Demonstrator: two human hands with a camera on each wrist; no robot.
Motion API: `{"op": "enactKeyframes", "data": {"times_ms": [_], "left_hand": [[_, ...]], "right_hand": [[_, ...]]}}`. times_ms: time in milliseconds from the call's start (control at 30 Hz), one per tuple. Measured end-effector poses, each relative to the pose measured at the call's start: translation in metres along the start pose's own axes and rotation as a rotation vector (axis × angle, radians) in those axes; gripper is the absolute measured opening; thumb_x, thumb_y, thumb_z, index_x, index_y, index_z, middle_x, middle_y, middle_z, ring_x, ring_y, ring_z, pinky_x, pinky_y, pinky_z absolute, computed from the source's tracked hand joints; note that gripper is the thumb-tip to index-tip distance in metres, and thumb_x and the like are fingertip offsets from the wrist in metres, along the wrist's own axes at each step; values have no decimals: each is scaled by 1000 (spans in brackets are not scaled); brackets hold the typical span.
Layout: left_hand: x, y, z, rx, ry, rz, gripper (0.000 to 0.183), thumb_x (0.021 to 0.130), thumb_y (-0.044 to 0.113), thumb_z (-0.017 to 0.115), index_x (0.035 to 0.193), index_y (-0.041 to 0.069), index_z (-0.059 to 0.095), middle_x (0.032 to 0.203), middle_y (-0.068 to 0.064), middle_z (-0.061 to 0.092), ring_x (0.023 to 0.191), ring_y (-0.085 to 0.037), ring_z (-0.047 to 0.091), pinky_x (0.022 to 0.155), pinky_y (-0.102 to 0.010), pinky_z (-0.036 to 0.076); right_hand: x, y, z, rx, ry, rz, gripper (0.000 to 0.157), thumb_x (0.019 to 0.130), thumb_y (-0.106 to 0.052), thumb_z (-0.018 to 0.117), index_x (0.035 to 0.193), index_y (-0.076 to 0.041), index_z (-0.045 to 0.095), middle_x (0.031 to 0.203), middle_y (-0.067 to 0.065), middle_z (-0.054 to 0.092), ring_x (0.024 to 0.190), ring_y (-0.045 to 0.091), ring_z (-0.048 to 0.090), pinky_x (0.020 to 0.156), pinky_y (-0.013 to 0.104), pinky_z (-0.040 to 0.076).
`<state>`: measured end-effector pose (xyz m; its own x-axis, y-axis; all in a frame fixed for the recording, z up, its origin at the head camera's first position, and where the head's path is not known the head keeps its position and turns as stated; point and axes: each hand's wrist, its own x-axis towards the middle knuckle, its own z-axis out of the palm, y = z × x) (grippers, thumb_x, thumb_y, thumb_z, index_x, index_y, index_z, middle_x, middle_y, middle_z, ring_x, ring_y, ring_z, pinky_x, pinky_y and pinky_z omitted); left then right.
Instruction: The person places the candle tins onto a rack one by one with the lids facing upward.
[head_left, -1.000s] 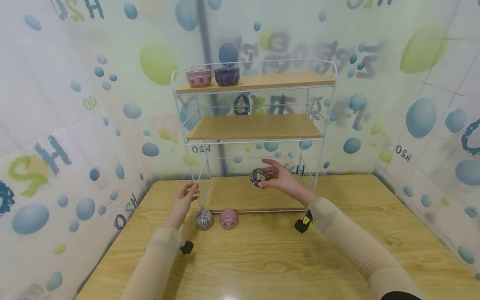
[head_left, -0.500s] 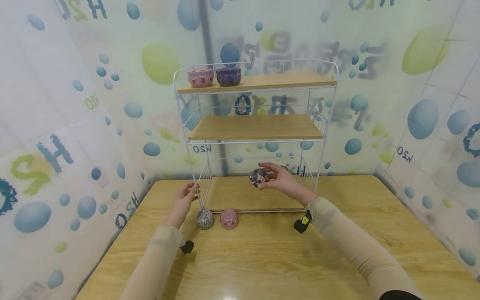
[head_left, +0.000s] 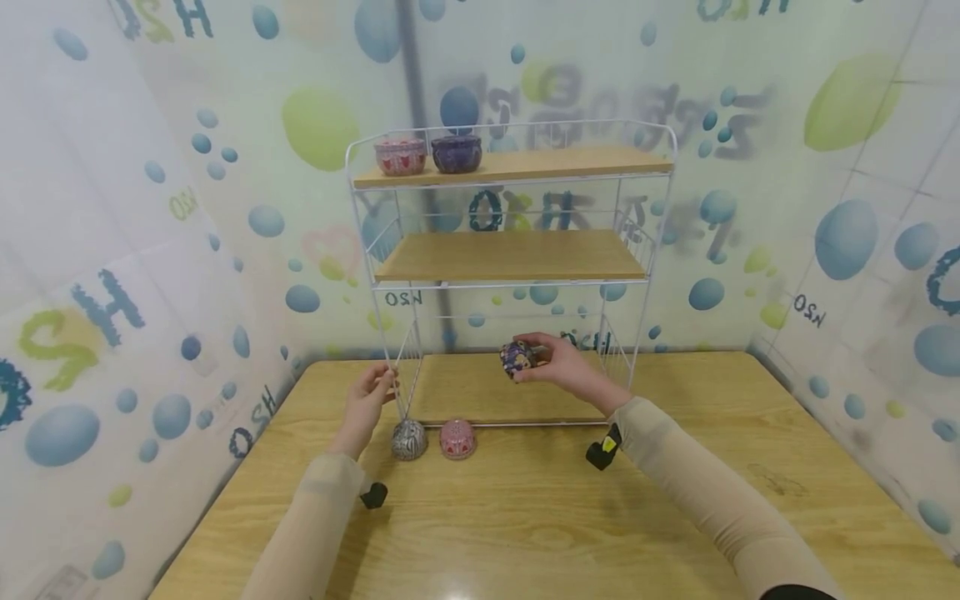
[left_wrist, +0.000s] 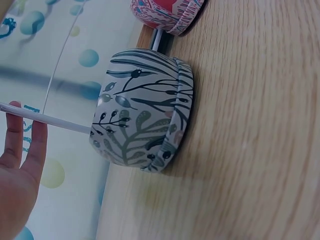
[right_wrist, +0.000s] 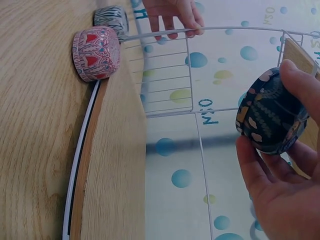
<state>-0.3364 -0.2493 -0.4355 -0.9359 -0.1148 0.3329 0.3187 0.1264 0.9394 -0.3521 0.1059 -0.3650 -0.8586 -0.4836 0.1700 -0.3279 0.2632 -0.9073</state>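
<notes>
My right hand [head_left: 567,372] holds a small dark-blue flowered tin [right_wrist: 272,111] by its sides, between thumb and fingers. It hangs in front of the bottom tier of a white wire shelf rack, tilted. My left hand [head_left: 368,402] grips the front left post [left_wrist: 52,120] of the rack, with two fingers showing behind it in the left wrist view. Just below that hand a grey-and-white leaf-patterned tin [left_wrist: 142,110] sits on the table. To its right is a pink tin with red hearts [right_wrist: 96,54], also on the table at the rack's front edge.
The rack has a wooden top shelf [head_left: 555,161], a middle shelf [head_left: 510,255] and a bottom shelf [head_left: 465,387]. On the top left stand a pink heart tin [head_left: 401,156] and a purple tin [head_left: 456,154]. The wooden table [head_left: 510,517] meets patterned wall sheets [head_left: 255,150] behind.
My right hand has lowered slightly and turned the dark-blue tin, so its flowered side shows differently. My left hand stays on the post.
</notes>
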Motion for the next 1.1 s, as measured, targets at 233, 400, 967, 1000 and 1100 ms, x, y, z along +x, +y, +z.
{"op": "enactKeyframes", "data": {"times_ms": [233,400,967,1000,1100], "left_hand": [[3,1,1,1,-1,-12,27,101,18,53,116,-5,56,99,6,60,91,-11,59,82,-27,54],[2,1,1,-9,3,-26,24,101,16,52,116,-2,57,103,2,60,93,-14,58,84,-30,54],[1,6,-1,17,-15,13,28,102,19,53,116,-5,56,107,-3,59,102,-32,57,87,-38,53],[1,6,-1,19,-19,9,27,102,18,52,116,-4,56,108,-3,59,103,-34,57,87,-38,53],[-1,5,-2,23,-21,-5,28,102,18,52,117,-5,55,107,-2,59,102,-31,57,86,-35,53]], "right_hand": [[-3,0,2,47,17,-15,69,80,-16,81,140,-7,47,127,17,54,110,30,58,87,40,53],[-3,5,3,89,10,-22,69,79,-13,81,138,-5,46,128,17,52,111,31,58,88,38,53],[1,7,6,104,32,-18,64,82,-15,79,137,-7,48,126,17,54,110,31,57,90,48,51],[1,6,6,87,36,-10,65,82,-17,79,137,-8,48,125,16,54,110,30,56,88,46,52],[0,5,8,56,45,7,65,81,-19,80,137,-9,49,122,15,56,110,30,55,85,40,52]]}}
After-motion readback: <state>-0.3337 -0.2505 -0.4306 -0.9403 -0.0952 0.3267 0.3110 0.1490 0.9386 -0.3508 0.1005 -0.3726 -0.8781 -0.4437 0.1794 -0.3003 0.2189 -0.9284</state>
